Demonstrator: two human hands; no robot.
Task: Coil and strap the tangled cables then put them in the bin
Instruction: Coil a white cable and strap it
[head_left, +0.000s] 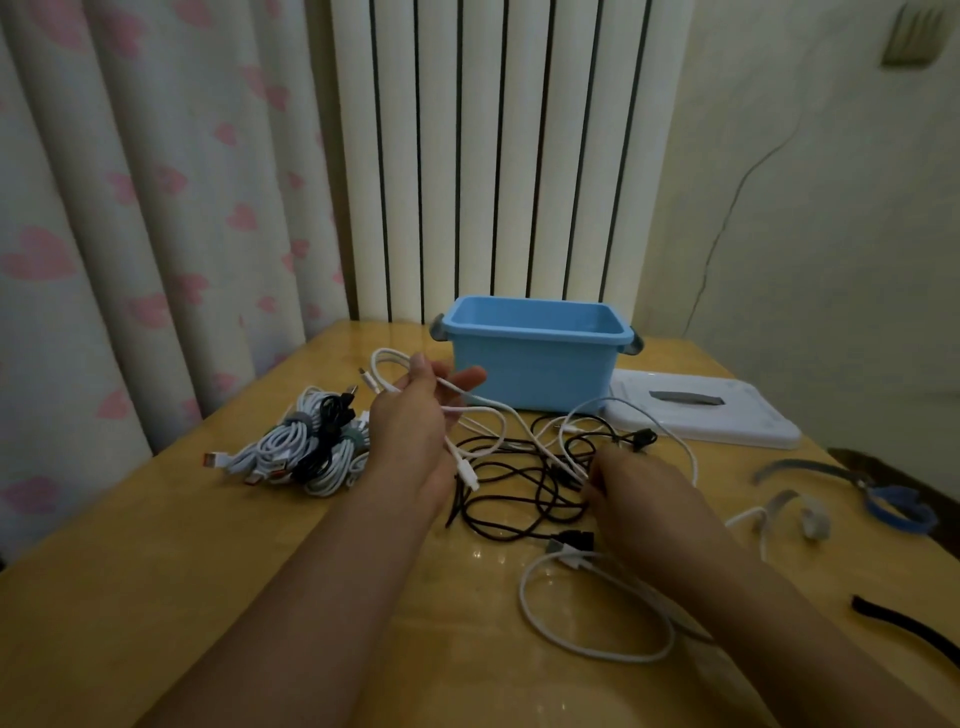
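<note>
Bin (530, 364) at 12 o'clock on table (156, 597); lid (727, 415) at its 3 o'clock. Coiled cables (306, 452) at 9, tangled cables (524, 478) centre, straps (841, 499) at 3.

This looked like a room in a home. A curtain (130, 208) printed with pink hearts hung beside a tall white radiator (493, 156), and the cream wall (831, 208) carried a long crack. A glossy wooden table (156, 597) stood pushed into the corner, holding a small blue plastic bin (535, 364) and household charging cables (524, 467).
</note>
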